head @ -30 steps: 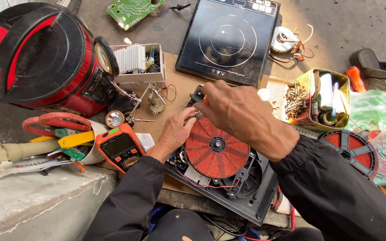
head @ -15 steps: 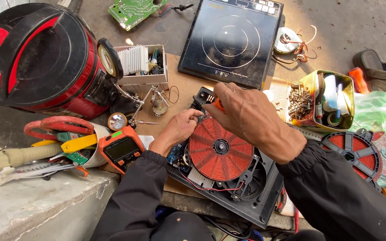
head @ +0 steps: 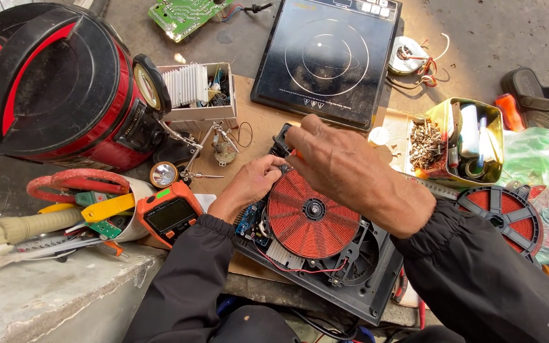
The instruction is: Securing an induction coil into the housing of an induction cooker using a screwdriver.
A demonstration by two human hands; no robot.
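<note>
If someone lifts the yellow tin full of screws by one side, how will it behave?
The yellow tin probably feels heavy for its size, being packed with screws. Its thin walls look stiff, but with no lid, tilting would likely spill the loose contents.

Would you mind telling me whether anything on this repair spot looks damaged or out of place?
The cooker base under both hands lies open, its red coil and wiring bare. Its glass top lies apart, and a green circuit board lies loose on the ground.

Meter screen (head: pixel 171 215): dark rectangle in the orange case by your left sleeve
Tin (head: pixel 466 141): yellow-green box right of your right hand
Carton (head: pixel 199 96): small open white box beside the red vacuum
Bag (head: pixel 537 159): green plastic, far right
</note>
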